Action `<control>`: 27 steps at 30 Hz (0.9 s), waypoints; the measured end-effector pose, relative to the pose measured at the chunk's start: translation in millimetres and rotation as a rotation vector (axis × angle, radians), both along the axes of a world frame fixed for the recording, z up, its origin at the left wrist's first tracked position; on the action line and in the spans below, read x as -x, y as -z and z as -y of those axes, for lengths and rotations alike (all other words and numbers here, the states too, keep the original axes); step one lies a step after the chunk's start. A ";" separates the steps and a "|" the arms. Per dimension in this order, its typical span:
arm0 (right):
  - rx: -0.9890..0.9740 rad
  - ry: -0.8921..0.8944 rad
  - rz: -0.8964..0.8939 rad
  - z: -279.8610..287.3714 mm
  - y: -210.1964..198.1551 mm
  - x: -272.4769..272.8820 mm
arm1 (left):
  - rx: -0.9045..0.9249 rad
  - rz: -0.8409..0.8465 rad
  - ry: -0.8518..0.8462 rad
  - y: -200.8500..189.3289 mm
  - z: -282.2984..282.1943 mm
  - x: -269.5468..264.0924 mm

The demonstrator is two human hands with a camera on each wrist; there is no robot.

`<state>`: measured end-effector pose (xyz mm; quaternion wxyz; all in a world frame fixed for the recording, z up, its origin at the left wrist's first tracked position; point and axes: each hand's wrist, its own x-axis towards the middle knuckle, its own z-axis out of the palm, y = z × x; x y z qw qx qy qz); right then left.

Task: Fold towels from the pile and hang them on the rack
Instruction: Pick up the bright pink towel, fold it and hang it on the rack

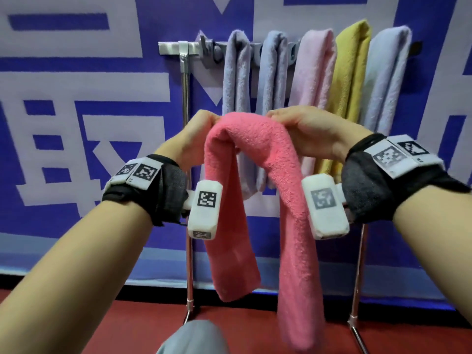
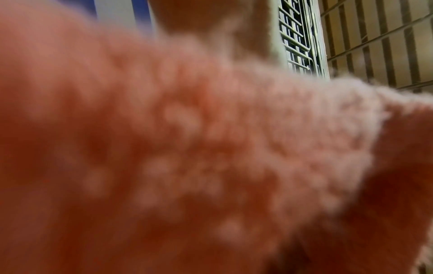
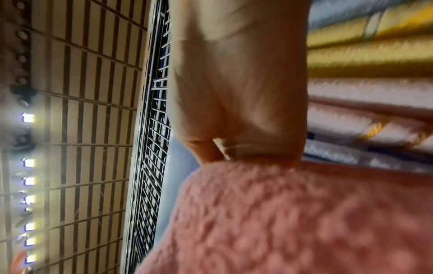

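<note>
A coral-pink towel folded into a long strip hangs in an arch between my two hands, its two ends drooping toward the floor. My left hand grips the left side of its top fold. My right hand grips the right side. Both hold it in front of the rack, below the bar. In the left wrist view the pink towel fills the frame, blurred. In the right wrist view my right hand holds the pink towel from above.
Several folded towels hang on the bar: two lavender, a pale pink, a mustard yellow and another lavender. The bar's left end is bare. Rack legs stand on a red floor before a blue-and-white wall.
</note>
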<state>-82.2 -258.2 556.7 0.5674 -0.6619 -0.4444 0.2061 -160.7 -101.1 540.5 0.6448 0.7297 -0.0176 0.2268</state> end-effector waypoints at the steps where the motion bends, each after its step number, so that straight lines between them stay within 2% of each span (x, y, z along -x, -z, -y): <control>1: -0.043 0.004 -0.017 -6.3 -2.0 -1.6 | 0.023 -0.011 -0.006 -0.3 -6.8 -0.6; 3: -0.129 0.011 -0.051 -22.6 -10.9 -4.7 | 0.078 -0.006 -0.021 -6.8 -23.6 -2.7; 7: -0.178 0.022 -0.053 -53.8 -26.6 -10.0 | 0.110 -0.028 0.068 -24.5 -56.0 -3.5; 10: -0.163 0.026 -0.042 -72.4 -39.8 -11.8 | -0.044 -0.111 0.052 -37.8 -75.7 -7.5; 12: -0.179 0.002 -0.043 -82.0 -47.8 -12.6 | -0.089 -0.091 0.044 -48.2 -85.0 -9.1; 14: -0.187 -0.039 -0.042 -92.0 -54.9 -15.0 | -0.050 -0.011 -0.012 -59.8 -95.4 -13.5; 20: -0.096 -0.267 -0.041 -120.7 -77.3 -28.0 | 0.177 0.215 0.073 -84.9 -122.7 -41.1; 22: -0.154 -0.280 -0.084 -131.3 -86.6 -34.5 | 0.206 0.320 0.080 -92.6 -132.6 -52.4; 25: -0.315 -0.196 -0.159 -147.8 -99.5 -47.6 | 0.297 0.472 0.082 -99.4 -154.5 -78.8; 27: -0.447 -0.147 -0.224 -159.9 -108.4 -59.6 | 0.353 0.515 0.096 -99.8 -156.4 -84.9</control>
